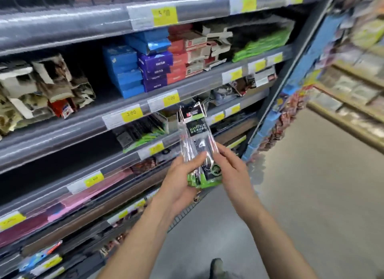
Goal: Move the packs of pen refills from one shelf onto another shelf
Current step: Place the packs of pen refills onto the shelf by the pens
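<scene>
So from the head cam, I've got a small bundle of pen refill packs [199, 145] up in front of me, out in the aisle and off any shelf, just in front of the shelving unit [62, 129]. My left hand [182, 181] grips the bottom end of the bundle, thumb curled across the front, and my right hand [230, 170] pinches the right edge with the fingertips. I'd guess I'm holding them upright with both hands to square the packs up, since the clear sleeves are slippery and fan out at the top.

Behind the packs there's a shelf with more green-and-black packs [141, 133] lying in it, right under the yellow price tag [132, 113] reading 3.00. That's probably where these came from or where they're headed; I can't tell which. One shelf up sit stacked blue boxes [124, 75] and purple boxes [155, 70].

What's hard to make out: the whole shot is blurry, so most labels are mush. I can't count the packs in the bundle either, because they overlap and my fingers cover the lower part. The top shelf is cut off, and the lower shelves are just pink and dark smears.
</scene>
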{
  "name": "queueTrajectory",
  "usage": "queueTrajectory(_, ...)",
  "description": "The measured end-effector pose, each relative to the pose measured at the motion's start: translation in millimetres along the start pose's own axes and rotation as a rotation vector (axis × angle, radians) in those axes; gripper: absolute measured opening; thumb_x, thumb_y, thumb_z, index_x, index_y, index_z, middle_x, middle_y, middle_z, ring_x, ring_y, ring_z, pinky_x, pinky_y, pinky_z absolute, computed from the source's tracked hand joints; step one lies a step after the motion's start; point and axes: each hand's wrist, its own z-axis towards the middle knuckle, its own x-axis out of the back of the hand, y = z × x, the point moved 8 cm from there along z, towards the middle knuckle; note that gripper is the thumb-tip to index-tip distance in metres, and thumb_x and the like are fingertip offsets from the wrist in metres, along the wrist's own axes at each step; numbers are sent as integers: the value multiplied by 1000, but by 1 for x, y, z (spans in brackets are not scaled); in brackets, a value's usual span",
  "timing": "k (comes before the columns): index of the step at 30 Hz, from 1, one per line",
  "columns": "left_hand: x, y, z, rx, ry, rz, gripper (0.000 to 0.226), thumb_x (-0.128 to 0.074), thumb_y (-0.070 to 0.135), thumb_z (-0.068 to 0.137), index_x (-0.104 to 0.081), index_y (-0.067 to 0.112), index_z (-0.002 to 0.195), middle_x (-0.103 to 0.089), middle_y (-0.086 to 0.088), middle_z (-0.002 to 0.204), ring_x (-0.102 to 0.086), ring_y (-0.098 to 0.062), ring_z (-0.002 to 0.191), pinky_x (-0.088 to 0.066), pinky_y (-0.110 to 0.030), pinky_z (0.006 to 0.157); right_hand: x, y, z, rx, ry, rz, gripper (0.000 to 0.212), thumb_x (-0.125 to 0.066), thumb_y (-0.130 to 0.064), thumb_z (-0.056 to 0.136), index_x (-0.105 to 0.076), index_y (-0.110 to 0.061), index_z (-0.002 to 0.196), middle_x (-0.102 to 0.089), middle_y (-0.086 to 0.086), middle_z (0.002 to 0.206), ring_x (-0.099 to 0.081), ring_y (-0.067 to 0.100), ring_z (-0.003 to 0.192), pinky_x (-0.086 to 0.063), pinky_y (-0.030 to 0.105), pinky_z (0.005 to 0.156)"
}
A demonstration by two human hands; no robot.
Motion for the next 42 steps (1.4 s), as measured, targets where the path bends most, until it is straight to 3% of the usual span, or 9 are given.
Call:
queueTrajectory(3,-39,-8,15,-29,-11,16,40,-70,6,89,-69,2,128,-76,-22,117,-76,-33,97,-65,-43,74,58,-16,-5,69,47,-52,23,-67,-32,94,-76,-45,111,-75,-13,107,-68,1,97,-52,17,81)
queueTrajectory(7,-93,-21,41,-101,25,74,55,-78,8,79,-64,1,132,-76,-24,122,-75,-39,105,-65,-50,84,123,-30,8,97,8,-53,39,-70,-11,95,-79,-49,98,-64,-4,70,-56,11,58,-51,25,54)
queueTrajectory(12,-163,-49,84,-168,85,101,69,-86,14,74,-60,7,137,-79,-16,118,-78,-33,105,-60,-58,95,210,-43,35,78,67,-111,19,-75,-25,92,-75,-40,103,-64,-5,61,-60,12,53,-54,26,53)
queueTrajectory(17,-203,-71,112,-134,169,22,83,-89,23,75,-51,16,149,-74,-7,133,-75,-23,113,-58,-40,76,262,-45,62,64,40,-150,13,-75,-37,91,-74,-50,92,-62,-3,62,-62,13,55,-54,36,60)
queueTrajectory(22,-225,-77,139,-147,135,-61,33,-78,6,75,-64,15,103,-79,-3,81,-76,-16,65,-57,-31,48,287,-47,89,64,79,-120,22,-74,-27,92,-72,-48,85,-53,-13,56,-54,12,44,-46,26,49)
queueTrajectory(32,-236,-46,203,-287,227,-61,28,-80,2,76,-69,18,97,-79,-3,77,-77,-14,64,-57,-27,47,292,-63,167,29,-84,-35,12,-69,-26,95,-71,-32,86,-54,-3,58,-52,13,50,-45,25,47)
queueTrajectory(34,-232,-36,219,-316,271,-64,30,-83,4,75,-72,17,100,-81,-5,86,-79,-16,75,-62,-35,56,289,-68,187,26,-137,-53,15,-68,-28,97,-72,-28,82,-52,1,59,-50,15,51,-43,29,49)
queueTrajectory(39,-224,-10,247,-365,391,-58,105,-98,21,62,-46,24,153,-62,-10,147,-58,-33,136,-48,-60,110,276,-78,241,-24,-249,-74,22,-67,-24,98,-66,-11,80,-61,7,62,-54,24,55,-44,31,47)
queueTrajectory(42,-218,10,255,-406,413,-44,91,-98,23,61,-59,11,143,-75,-14,129,-72,-31,118,-58,-49,97,258,-80,271,-55,-327,-55,20,-63,-23,99,-63,-11,83,-63,8,62,-53,20,50,-41,28,42)
